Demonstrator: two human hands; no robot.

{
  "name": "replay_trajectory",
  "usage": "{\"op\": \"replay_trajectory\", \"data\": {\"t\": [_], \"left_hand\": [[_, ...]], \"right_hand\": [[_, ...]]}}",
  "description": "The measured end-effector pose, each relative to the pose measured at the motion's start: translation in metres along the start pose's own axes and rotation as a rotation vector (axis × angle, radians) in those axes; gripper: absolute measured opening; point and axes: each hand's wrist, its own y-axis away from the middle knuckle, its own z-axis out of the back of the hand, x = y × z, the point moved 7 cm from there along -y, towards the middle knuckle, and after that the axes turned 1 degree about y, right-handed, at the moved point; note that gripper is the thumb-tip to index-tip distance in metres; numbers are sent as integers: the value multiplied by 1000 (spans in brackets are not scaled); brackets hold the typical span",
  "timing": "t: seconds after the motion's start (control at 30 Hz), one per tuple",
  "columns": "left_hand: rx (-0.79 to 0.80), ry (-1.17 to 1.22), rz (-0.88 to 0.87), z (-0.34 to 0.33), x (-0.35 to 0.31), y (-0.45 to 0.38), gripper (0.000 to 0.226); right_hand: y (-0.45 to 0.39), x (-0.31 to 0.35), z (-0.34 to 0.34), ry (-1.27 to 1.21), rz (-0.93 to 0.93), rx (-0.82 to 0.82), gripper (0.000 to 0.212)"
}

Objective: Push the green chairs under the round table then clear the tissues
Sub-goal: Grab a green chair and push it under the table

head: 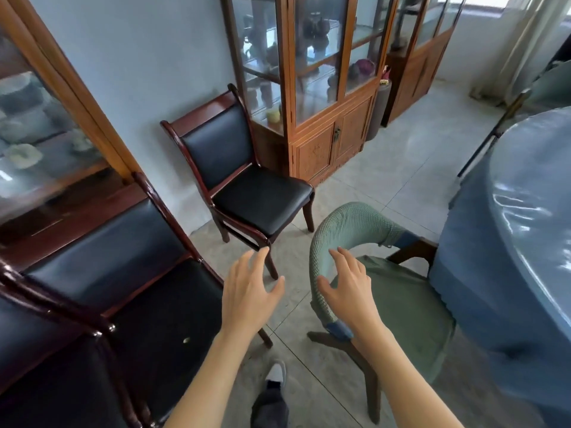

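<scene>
A green chair (398, 291) with a curved knitted backrest and dark wooden legs stands beside the round table (522, 242), which wears a blue cloth under shiny plastic. The seat's far edge reaches the tablecloth. My right hand (349, 285) hovers open just inside the curved backrest, fingers spread, close to it; contact is unclear. To the left of the backrest my left hand (250, 291) is open over the floor, holding nothing. A second green chair (553, 84) shows at the far right edge. No tissues are in view.
Black leather chairs with red-brown wooden frames stand along the left wall: one (244, 177) ahead, two (129, 291) close at my left. Glass display cabinets (318, 88) line the back wall. My foot (275, 373) is on the tiled floor (401, 174).
</scene>
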Motion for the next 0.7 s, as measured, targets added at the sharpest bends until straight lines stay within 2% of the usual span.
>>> {"op": "replay_trajectory", "data": {"t": [0.4,0.7], "left_hand": [[141,59,-147,-35,11,-153,65],[191,78,-237,-72,-35,-215,62]], "right_hand": [[-107,10,-5,-11,-180,-81,63],[-156,-32,12,-61,-274,-126,64]]}}
